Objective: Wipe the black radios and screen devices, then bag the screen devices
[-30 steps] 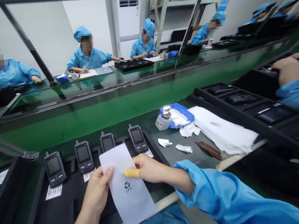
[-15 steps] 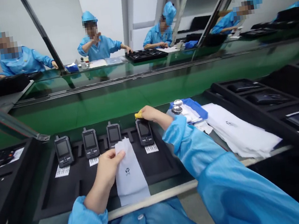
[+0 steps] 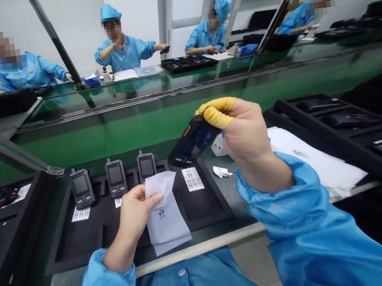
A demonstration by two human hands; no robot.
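Between the thumb and fingers of my left hand [image 3: 137, 214] is the top of a white plastic bag [image 3: 168, 223] printed with a recycling mark and "CPE". My right hand [image 3: 242, 131], with yellow finger cots on thumb and forefinger, grips a black handheld radio [image 3: 194, 141] by its top end. That radio is tilted in the air above the black foam tray [image 3: 200, 211]. Still in the tray stand a left radio [image 3: 82, 188], a middle radio [image 3: 116, 176] and a right radio [image 3: 146, 165]. A white label sheet [image 3: 193, 179] lies in the tray below the lifted radio.
A stack of white bags [image 3: 305, 156] lies at the right, beside another foam tray [image 3: 346, 118] holding devices. At the left is one more tray [image 3: 14, 222]. A crumpled white scrap [image 3: 221, 172] rests on the bench. Co-workers in blue sit across the green line.
My right hand has lifted the radio out of the tray, up and to the right, and tilted it. The bag's top has folded open a little in my left hand.
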